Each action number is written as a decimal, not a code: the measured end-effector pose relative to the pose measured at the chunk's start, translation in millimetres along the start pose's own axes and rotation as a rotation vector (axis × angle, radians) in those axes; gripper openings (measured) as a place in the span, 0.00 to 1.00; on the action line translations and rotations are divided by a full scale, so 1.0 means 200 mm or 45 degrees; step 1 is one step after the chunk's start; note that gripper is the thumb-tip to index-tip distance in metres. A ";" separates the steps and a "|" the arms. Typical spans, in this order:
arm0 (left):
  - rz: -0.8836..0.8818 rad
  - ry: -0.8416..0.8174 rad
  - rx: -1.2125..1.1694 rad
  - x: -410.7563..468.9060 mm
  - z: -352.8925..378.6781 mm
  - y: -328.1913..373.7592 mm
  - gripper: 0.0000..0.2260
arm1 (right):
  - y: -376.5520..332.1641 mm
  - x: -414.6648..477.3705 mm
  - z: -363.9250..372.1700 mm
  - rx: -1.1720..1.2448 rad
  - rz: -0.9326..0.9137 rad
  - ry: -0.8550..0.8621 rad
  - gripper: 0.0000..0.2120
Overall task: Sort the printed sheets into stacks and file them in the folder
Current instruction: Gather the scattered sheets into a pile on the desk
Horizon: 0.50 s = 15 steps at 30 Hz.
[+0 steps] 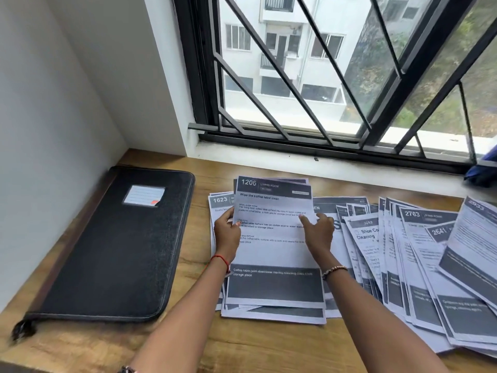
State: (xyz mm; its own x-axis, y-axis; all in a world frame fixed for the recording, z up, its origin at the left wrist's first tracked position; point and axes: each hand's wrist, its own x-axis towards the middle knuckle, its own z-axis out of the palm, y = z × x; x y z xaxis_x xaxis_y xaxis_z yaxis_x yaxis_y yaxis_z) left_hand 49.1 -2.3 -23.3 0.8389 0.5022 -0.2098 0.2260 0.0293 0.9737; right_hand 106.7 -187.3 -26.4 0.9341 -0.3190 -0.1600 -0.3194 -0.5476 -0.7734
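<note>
A small stack of printed sheets (273,254), topped by sheet "1206 Living Room", is held between both hands over the middle of the wooden desk (236,343). My left hand (226,232) grips its left edge, thumb on top. My right hand (317,234) holds the right edge, fingers curled on the page. More sheets lie under it, one headed "1623" (221,201). A wide spread of loose printed sheets (419,265) fans out to the right. The black zip folder (113,246) lies closed on the left.
A white wall closes off the left side. A barred window with a white sill (322,162) runs along the back of the desk. A blue object (482,170) sits at the far right on the sill.
</note>
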 end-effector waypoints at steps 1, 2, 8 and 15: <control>-0.028 0.005 -0.033 0.00 0.00 0.01 0.22 | 0.01 0.01 0.00 0.009 -0.006 0.003 0.23; -0.043 0.011 -0.070 0.00 0.01 0.01 0.22 | 0.02 0.02 -0.01 0.046 -0.018 -0.012 0.22; -0.054 -0.007 -0.140 0.00 -0.02 0.00 0.23 | 0.01 -0.01 -0.08 0.443 -0.146 -0.141 0.07; -0.088 0.336 0.406 0.01 -0.08 -0.07 0.18 | 0.09 0.05 -0.10 0.316 -0.112 -0.166 0.06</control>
State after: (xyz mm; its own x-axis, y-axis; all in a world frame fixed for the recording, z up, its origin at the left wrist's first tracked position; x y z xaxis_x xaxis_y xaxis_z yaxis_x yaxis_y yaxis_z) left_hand 40.4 12.6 -36.3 0.6699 0.7140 -0.2034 0.4539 -0.1772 0.8732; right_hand 107.6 -216.1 -29.4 0.9743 -0.1674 -0.1506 -0.2023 -0.3574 -0.9118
